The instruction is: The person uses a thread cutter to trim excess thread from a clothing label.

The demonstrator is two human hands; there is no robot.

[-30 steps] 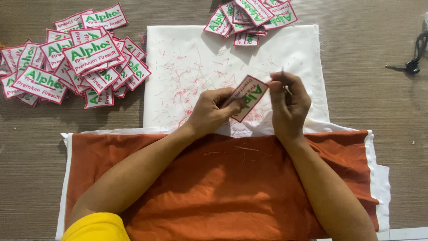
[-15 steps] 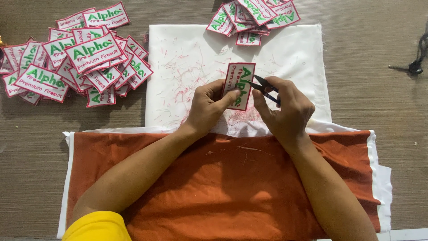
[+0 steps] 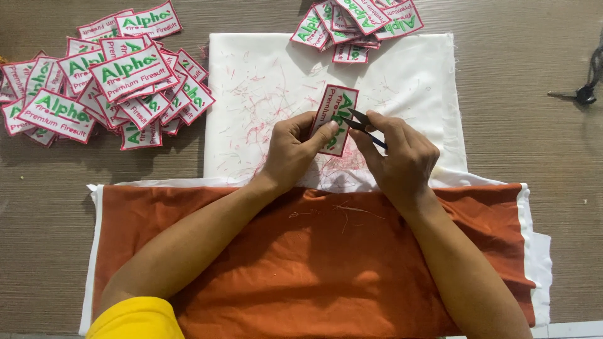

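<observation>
A brown wood-grain table (image 3: 553,188) fills the view, evenly lit.

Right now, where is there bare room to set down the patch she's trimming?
Bare table lies right of the white cloth, short of the dark tool at the edge. The white cloth's upper-left part is open but strewn with thread clippings. Crowded: the big patch pile at left and the small pile at top.

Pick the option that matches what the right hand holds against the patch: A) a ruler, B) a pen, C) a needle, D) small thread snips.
D: the right hand pinches small dark thread snips with their pointed blades at the edge of the embroidered patch, which the left hand holds upright over the white cloth.
</observation>
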